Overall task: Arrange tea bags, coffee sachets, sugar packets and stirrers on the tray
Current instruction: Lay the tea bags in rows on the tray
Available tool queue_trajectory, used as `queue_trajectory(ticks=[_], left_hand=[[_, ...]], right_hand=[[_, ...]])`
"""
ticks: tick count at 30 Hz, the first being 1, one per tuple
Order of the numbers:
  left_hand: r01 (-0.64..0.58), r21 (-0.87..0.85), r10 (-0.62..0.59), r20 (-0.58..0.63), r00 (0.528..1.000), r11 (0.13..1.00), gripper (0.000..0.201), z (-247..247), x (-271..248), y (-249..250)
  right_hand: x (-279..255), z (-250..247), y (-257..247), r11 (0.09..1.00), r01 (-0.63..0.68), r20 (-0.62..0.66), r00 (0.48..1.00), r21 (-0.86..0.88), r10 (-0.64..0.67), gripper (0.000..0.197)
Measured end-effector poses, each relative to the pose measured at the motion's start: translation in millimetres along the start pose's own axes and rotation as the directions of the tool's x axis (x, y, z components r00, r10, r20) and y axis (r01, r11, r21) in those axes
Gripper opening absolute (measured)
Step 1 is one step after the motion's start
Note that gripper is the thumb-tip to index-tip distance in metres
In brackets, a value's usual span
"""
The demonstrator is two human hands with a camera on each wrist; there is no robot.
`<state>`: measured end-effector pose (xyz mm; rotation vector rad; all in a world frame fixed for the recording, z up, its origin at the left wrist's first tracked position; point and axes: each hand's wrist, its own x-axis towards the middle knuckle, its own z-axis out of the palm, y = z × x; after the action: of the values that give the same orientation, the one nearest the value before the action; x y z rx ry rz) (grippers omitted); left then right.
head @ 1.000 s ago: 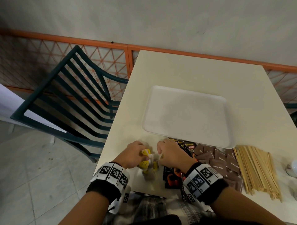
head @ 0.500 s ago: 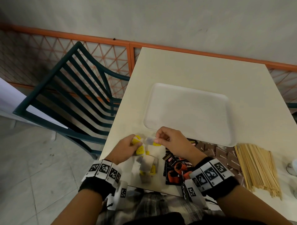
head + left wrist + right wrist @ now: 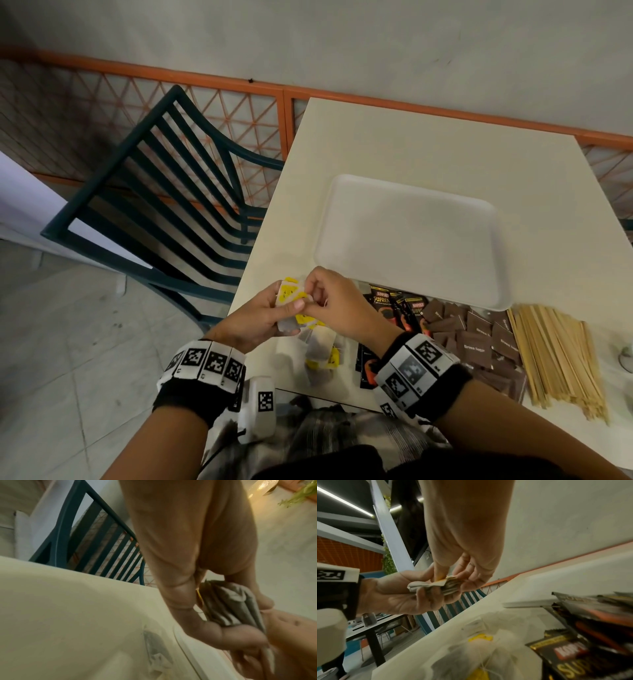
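Both forearms bare. Each wrist carries a black fabric cuff topped by a ring of white blocks printed with black square fiducial markers: left wrist band (image 3: 205,368), right wrist band (image 3: 416,370). A white box-shaped camera housing (image 3: 259,406) hangs under the left wrist, one fiducial marker on its near face; a thin dark cable trails from beneath it. In the right wrist view the same left housing shows as a pale rounded block beside the black cuff. Plaid grey-and-white garment (image 3: 318,431) at the lap, dark fabric below it
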<state>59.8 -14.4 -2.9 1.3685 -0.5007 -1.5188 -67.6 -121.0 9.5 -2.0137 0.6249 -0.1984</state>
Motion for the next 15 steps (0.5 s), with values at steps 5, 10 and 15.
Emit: queue_trajectory(ticks=[5, 10, 15], left_hand=[[0.010, 0.004, -0.010, 0.071, 0.997, 1.000, 0.040, -9.9, -8.0, -4.7], [-0.039, -0.119, 0.025, -0.116, 0.993, 0.992, 0.025, -23.8, -9.5, -11.5], [-0.058, -0.104, 0.034, -0.215, 0.976, 0.993, 0.022, -35.9, -7.9, -11.2]], right_hand=[[-7.6, 2.3, 3.7, 0.997, -0.039, 0.110, 0.993, 0.062, 0.032, 0.015], [-9.9, -3.9, 4.4, 0.990, -0.140, 0.174, 0.975, 0.015, 0.136, 0.024], [-22.9, 7.9, 25.6, 0.838, 0.078, 0.365, 0.919, -0.540, 0.150, 0.099]])
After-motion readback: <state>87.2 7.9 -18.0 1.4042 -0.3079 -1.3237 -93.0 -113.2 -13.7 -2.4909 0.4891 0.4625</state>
